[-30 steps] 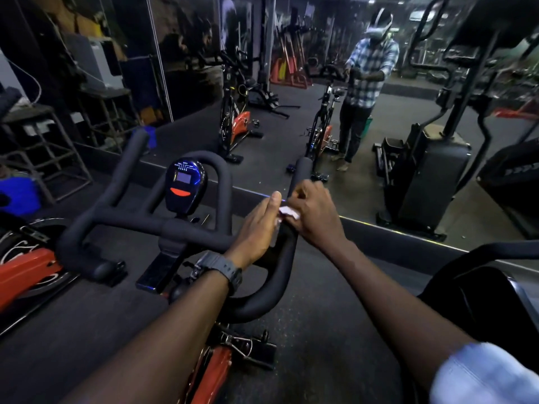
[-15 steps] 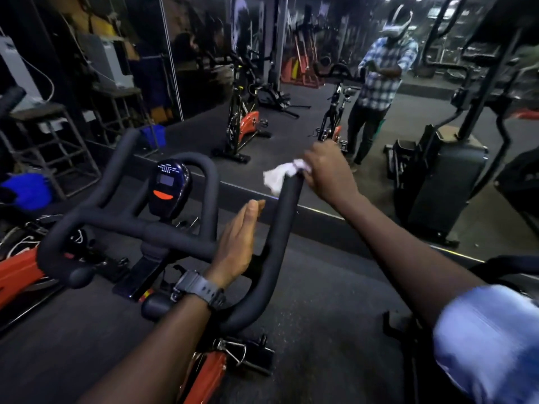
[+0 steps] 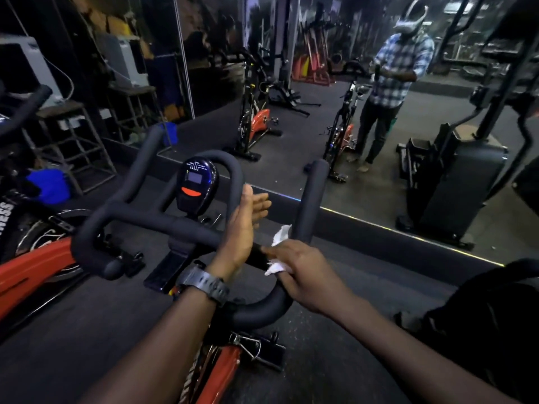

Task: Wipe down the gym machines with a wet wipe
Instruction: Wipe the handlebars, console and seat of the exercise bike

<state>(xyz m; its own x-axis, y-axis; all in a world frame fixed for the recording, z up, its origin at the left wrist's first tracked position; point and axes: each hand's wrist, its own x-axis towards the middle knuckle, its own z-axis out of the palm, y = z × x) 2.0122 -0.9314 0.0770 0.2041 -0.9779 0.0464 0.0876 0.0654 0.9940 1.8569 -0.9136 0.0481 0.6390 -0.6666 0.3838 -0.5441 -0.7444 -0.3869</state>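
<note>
A spin bike's black foam handlebar (image 3: 140, 221) fills the middle of the head view, with a small console (image 3: 196, 185) at its centre and an orange frame (image 3: 217, 374) below. My right hand (image 3: 306, 272) grips the right bar low on its curve, with a crumpled white wet wipe (image 3: 277, 252) wrapped under the fingers. My left hand (image 3: 243, 225), a watch on its wrist, stands edge-up with straight fingers against the crossbar, just left of the wipe. The bar's upright right end (image 3: 315, 196) is bare.
A wall mirror (image 3: 379, 176) stands straight ahead at floor level, reflecting a person and other bikes. Another orange bike (image 3: 26, 263) is close on the left. A black machine (image 3: 495, 310) sits at the right edge. A metal stool (image 3: 73, 132) and a blue cloth (image 3: 48, 185) are far left.
My right hand slid the wipe from the tip of the right bar down to its lower curve. My left hand stayed beside the crossbar, fingers straight.
</note>
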